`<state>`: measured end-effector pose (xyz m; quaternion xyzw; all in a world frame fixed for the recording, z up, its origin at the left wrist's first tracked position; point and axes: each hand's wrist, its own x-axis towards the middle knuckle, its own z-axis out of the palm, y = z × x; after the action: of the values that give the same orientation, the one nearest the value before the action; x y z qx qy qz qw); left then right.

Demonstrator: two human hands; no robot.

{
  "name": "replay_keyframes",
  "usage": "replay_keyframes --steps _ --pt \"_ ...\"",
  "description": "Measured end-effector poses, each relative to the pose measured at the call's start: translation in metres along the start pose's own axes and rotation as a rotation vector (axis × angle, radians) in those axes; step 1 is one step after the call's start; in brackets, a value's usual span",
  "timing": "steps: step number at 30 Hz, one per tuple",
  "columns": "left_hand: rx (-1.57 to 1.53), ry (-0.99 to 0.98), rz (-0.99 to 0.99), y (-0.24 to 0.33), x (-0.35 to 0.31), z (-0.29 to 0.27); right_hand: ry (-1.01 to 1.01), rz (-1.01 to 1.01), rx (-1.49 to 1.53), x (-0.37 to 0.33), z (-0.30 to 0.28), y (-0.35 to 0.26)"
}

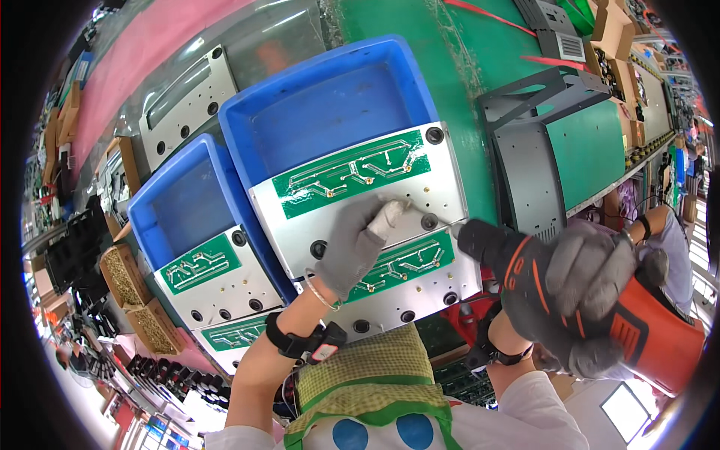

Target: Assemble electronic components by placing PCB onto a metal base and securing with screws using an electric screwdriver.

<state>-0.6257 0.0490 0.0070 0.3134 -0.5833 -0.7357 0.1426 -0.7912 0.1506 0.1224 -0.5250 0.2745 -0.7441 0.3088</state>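
My left hand, in a grey glove, rests with its fingertips on a grey metal panel that lies across a blue bin. Two green circuit boards sit on that panel. My right hand, also gloved, grips an orange and black power screwdriver. Its thin bit points left and meets the panel close to my left fingertips, between the two boards.
A second blue bin at the left carries another panel with green boards. Boxes of brass screws stand further left. A grey metal chassis lies on the green belt at the right. Another person's arm shows at far right.
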Motion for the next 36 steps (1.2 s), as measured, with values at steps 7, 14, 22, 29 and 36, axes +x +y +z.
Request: replay_keyframes --steps 7,14,22,29,36 --pt "1.321 0.401 0.493 -0.016 0.014 -0.019 0.473 -0.125 -0.336 -0.011 -0.005 0.035" --pt "1.341 0.288 0.579 -0.024 0.019 -0.027 0.459 -0.09 -0.531 -0.016 -0.01 0.046" --pt "1.304 0.181 0.523 -0.017 0.019 -0.032 0.564 0.064 -0.819 -0.034 -0.014 0.033" --pt "1.316 0.145 0.58 -0.017 0.022 -0.032 0.424 -0.062 -0.595 -0.018 -0.012 0.043" --pt "1.24 0.216 0.737 -0.019 0.027 -0.033 0.41 -0.108 -0.537 -0.012 -0.006 0.047"
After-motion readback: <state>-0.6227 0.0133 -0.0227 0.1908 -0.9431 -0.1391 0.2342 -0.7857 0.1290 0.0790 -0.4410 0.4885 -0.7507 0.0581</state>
